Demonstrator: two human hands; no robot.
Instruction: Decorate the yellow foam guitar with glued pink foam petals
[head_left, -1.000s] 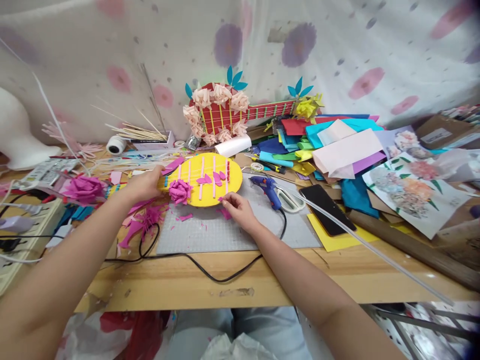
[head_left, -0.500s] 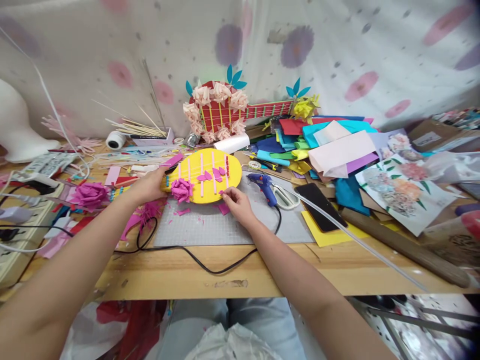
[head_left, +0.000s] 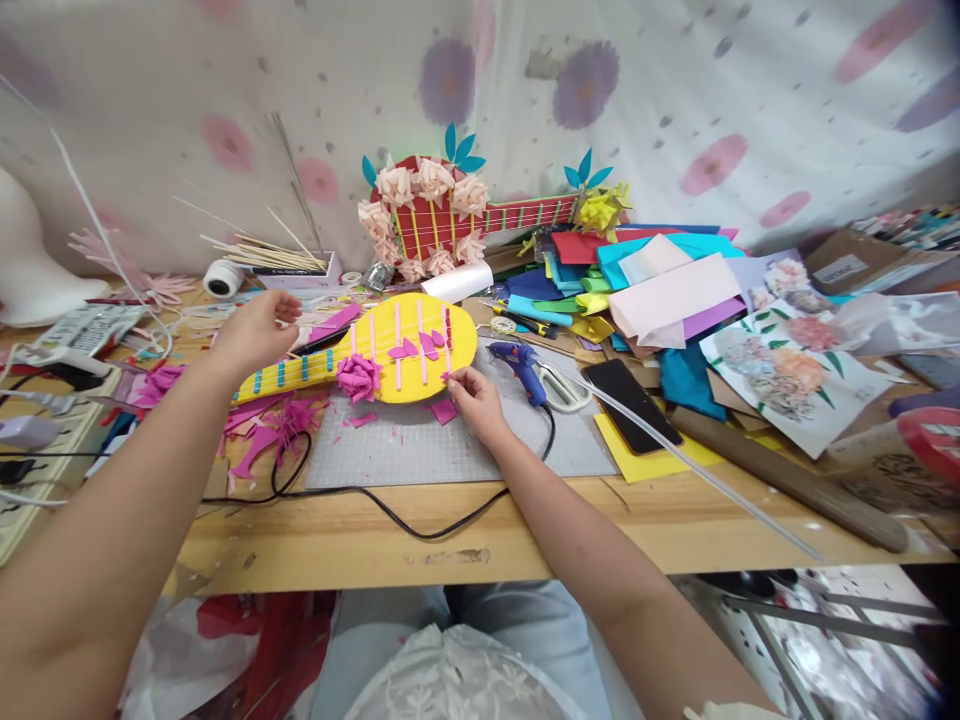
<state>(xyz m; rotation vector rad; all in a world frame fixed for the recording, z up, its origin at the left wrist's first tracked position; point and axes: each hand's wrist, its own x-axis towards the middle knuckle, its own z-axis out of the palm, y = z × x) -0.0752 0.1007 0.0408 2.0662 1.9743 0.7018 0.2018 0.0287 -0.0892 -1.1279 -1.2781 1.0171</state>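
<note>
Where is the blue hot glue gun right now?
Head view: the blue hot glue gun lies on the grey cutting mat just right of the right hand, beside the white-handled scissors.

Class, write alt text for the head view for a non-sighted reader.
The right hand touches the lower edge of a yellow paper guitar on a cluttered table; the left hand hovers by its neck. A blue glue gun lies nearby.

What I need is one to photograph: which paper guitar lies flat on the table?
The yellow guitar, touched by the right hand, partly on the grey mat; the red guitar stands propped against the cloth.
</note>
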